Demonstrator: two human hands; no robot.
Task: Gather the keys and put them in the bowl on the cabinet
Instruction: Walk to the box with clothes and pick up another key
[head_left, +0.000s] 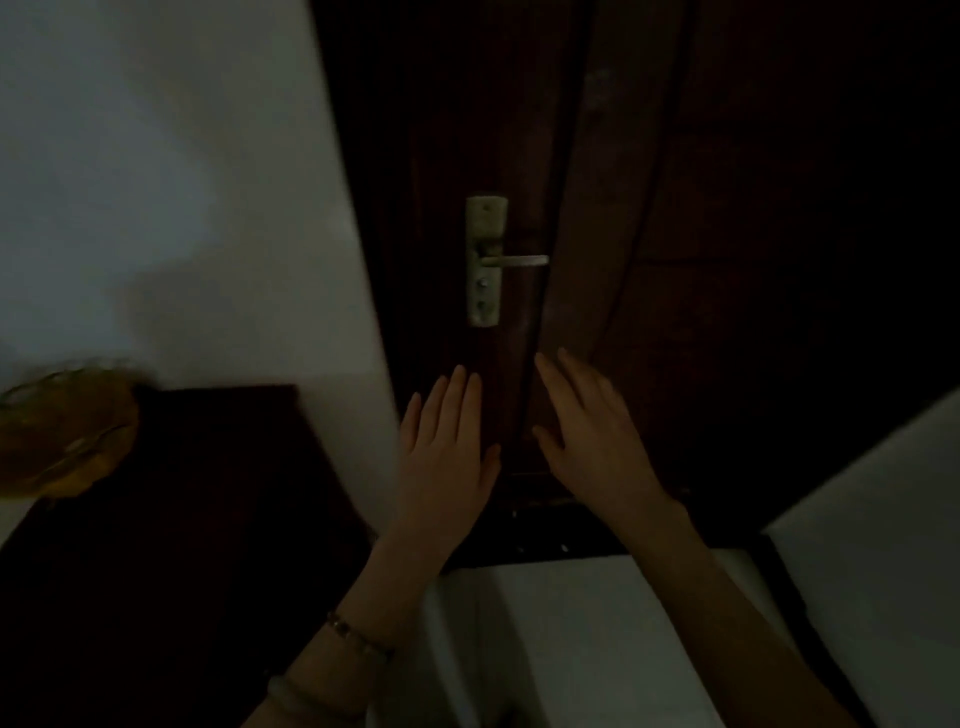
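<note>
The scene is dim. My left hand (447, 457) and my right hand (592, 441) are both held out flat with fingers apart, holding nothing, in front of a dark wooden door (649, 182). A yellowish bowl (62, 431) sits at the far left on the dark cabinet (197, 519), blurred and partly cut off by the frame edge. No keys are visible anywhere. Above my hands is the door's metal lever handle (514, 261) on its lock plate.
A white wall (182, 208) runs between the cabinet and the door frame. Pale floor (597, 623) lies below my arms, and a white surface (883, 545) angles in at the lower right. Bracelets circle my left wrist.
</note>
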